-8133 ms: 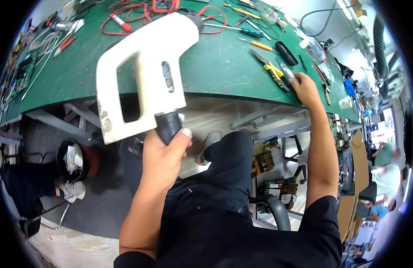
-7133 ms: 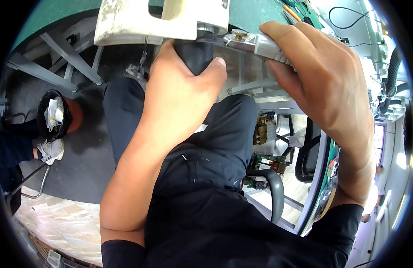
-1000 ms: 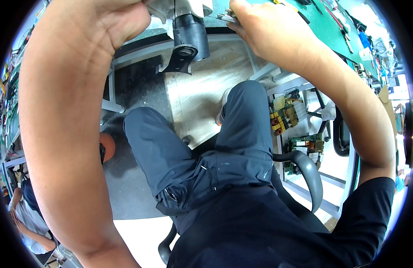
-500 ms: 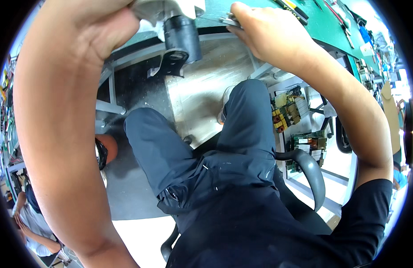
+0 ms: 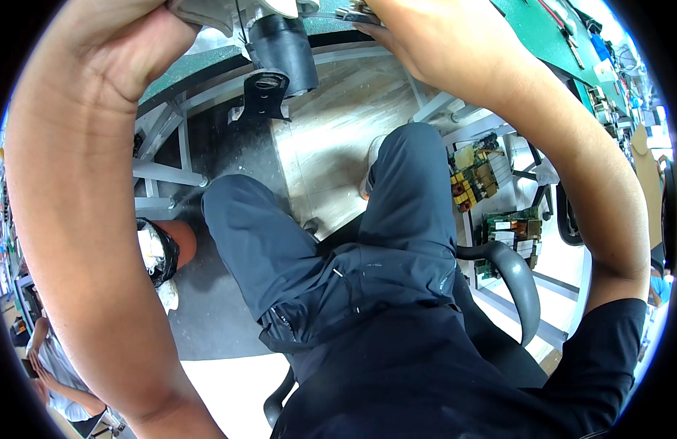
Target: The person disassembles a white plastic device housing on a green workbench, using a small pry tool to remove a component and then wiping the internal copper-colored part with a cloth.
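Observation:
At the top edge, my left hand (image 5: pixel 152 40) grips a white plastic housing (image 5: pixel 207 11), which is largely cut off by the frame. A black cylinder (image 5: pixel 280 51) hangs below the housing, with a black bracket (image 5: pixel 261 95) bearing a round opening at its lower end. My right hand (image 5: pixel 444 40) is closed on a silver metal tool (image 5: pixel 356 16), whose thin end reaches left toward the housing just right of the cylinder; whether they touch is unclear. Much of both hands' fingers lies at or beyond the upper edge.
The green bench (image 5: pixel 532 44) carries tools and parts at right. Below are metal frame legs (image 5: pixel 163 168), a lined bin (image 5: pixel 177 241), stacked circuit boards (image 5: pixel 506 234) and the chair's armrest (image 5: pixel 521 293). Another person (image 5: pixel 68 380) sits at lower left; a cardboard sheet (image 5: pixel 649 190) stands at far right.
Over the last second the housing, cylinder and my left hand have moved left and up. My right hand has shifted slightly up and left, the tool staying in it.

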A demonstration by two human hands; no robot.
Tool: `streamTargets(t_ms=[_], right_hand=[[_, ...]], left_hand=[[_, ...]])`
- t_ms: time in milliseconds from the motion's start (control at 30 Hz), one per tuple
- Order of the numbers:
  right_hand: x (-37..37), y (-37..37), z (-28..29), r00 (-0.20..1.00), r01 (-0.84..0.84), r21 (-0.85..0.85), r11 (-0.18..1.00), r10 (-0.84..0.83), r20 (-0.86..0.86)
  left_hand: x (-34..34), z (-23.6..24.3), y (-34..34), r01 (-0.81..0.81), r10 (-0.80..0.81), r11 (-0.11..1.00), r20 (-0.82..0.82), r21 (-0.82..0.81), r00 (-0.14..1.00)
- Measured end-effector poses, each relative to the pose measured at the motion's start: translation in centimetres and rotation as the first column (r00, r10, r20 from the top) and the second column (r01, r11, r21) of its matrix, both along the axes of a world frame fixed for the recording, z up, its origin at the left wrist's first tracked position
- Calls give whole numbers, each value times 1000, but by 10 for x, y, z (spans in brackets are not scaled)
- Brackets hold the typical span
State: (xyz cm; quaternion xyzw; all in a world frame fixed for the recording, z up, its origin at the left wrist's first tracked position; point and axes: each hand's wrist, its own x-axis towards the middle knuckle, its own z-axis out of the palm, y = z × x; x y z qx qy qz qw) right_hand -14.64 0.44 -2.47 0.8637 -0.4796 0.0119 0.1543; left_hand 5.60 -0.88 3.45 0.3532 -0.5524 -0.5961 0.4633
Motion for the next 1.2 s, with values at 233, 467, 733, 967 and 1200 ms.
streamTargets(t_ms=[233, 467, 733, 967, 1200], right_hand=[[6, 2, 8, 999, 28, 23, 999, -27, -25], [8, -2, 9, 993, 55, 27, 998, -51, -108], [12, 4, 18, 999, 32, 81, 996, -30, -33], [12, 4, 16, 999, 28, 82, 996, -24, -46], [18, 1, 14, 998, 6, 28, 1000, -5, -65]], left_hand=[[1, -2, 2, 3, -3, 1000, 6, 23, 1000], [1, 2, -1, -20, 20, 999, 5, 32, 1000], [6, 6, 2, -21, 21, 997, 11, 68, 1000], [7, 3, -3, 8, -9, 997, 3, 82, 1000], [4, 5, -7, -41, 36, 989, 32, 145, 999]])
